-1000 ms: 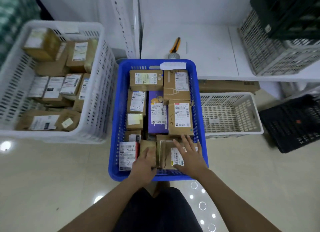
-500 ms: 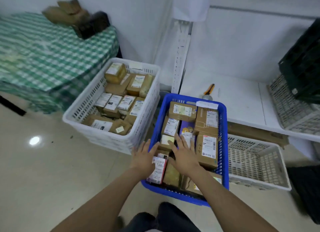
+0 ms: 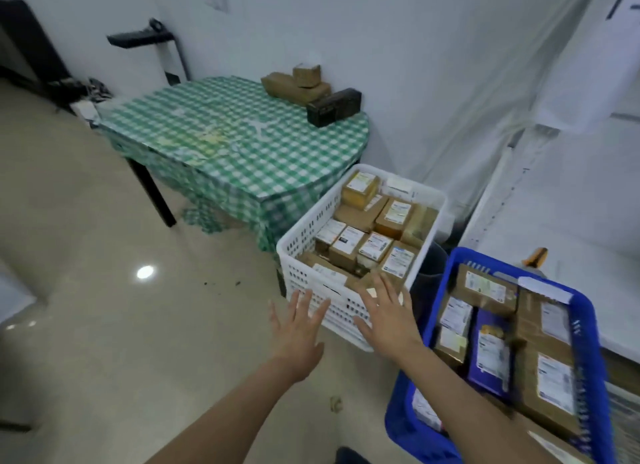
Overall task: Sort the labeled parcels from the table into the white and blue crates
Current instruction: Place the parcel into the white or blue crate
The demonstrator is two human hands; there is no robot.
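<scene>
Crate [image 3: 311, 218], white, near left hand [image 3: 298, 332], right hand [image 3: 388, 320]

head cam | looks forward-down, tilted | near: hands [image 3: 343, 328], white crate [image 3: 304, 266] | farther: table [image 3: 242, 145]

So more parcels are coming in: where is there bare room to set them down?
Most of the checked table is bare, from its near edge up to the brown boxes and black box by the wall. The white crate and blue crate are packed.
</scene>
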